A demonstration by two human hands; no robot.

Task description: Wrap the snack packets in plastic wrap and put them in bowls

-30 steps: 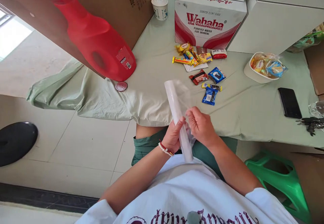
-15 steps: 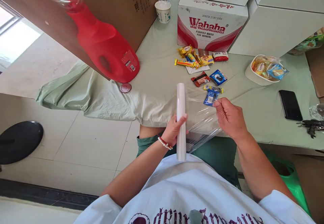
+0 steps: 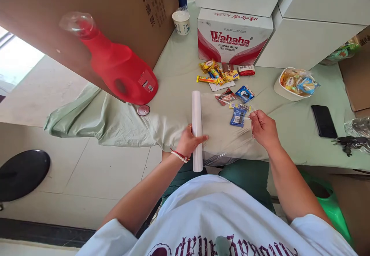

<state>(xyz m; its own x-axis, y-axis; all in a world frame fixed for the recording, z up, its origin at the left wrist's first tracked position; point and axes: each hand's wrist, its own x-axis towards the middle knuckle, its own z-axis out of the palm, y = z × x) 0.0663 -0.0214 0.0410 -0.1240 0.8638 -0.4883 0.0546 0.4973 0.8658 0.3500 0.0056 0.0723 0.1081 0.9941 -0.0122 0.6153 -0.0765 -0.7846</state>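
Note:
My left hand (image 3: 191,142) is closed round a roll of cling film (image 3: 197,113), held upright in the view near the table's front edge. A clear sheet of film (image 3: 222,132) stretches from the roll to my right hand (image 3: 263,128), which pinches its end. Under and behind the sheet lie a blue snack packet (image 3: 238,117), a dark red packet (image 3: 227,96) and a blue-and-white packet (image 3: 245,93). Farther back is a pile of yellow snack packets (image 3: 215,73), with a red-and-white packet (image 3: 246,70) beside it.
A red jug (image 3: 124,71) stands at the left by a large cardboard box (image 3: 121,13). Behind are a paper cup (image 3: 182,24) and a Wahaha carton (image 3: 234,42). To the right are a white tub of snacks (image 3: 290,93), a black phone (image 3: 324,121) and keys (image 3: 348,143).
My left hand and the roll have moved left and slightly away from my body. My right hand has shifted a little right, so the film is drawn out wider over the packets.

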